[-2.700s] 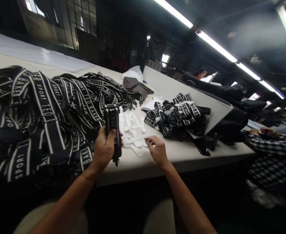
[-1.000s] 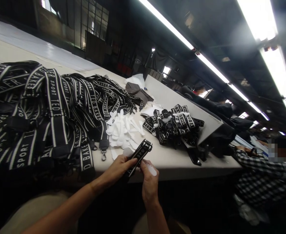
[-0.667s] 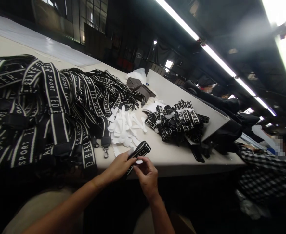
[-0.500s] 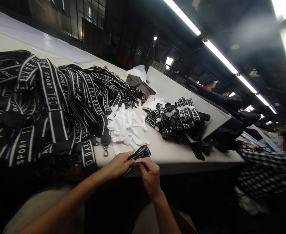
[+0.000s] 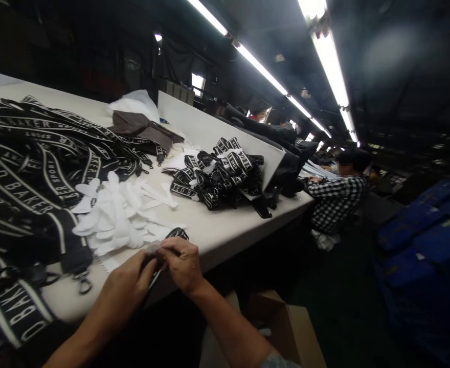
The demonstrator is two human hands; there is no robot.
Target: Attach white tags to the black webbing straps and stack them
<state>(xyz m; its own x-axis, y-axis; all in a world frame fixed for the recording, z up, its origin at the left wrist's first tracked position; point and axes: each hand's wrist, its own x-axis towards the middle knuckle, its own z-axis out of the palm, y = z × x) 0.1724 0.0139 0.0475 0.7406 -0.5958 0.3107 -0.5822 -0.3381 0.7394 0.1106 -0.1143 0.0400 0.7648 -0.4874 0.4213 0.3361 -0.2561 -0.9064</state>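
Note:
At the table's front edge my left hand (image 5: 127,280) is closed around a folded black-and-white lettered strap (image 5: 178,233), whose looped end sticks out past my fingers. My right hand (image 5: 182,263) meets it there, fingertips pinching a whitish strip (image 5: 153,248) that lies across the strap. My fingers cover most of the strip. Just beyond lies a heap of white strips (image 5: 112,220) with rounded and zigzag ends. To the left spreads a large pile of long lettered straps (image 5: 21,179), and a metal snap hook (image 5: 83,282) hangs from one.
Bundled straps with white bands (image 5: 225,174) are heaped further right on the table (image 5: 209,230). Behind them stands a white panel (image 5: 217,125). A cardboard box (image 5: 301,332) is below the table. A person in a checked shirt (image 5: 338,199) works beyond; blue stacks (image 5: 428,245) stand right.
My view has swung to the right, showing the box and the blue stacks. The white strip now lies across the strap, with both hands closer together.

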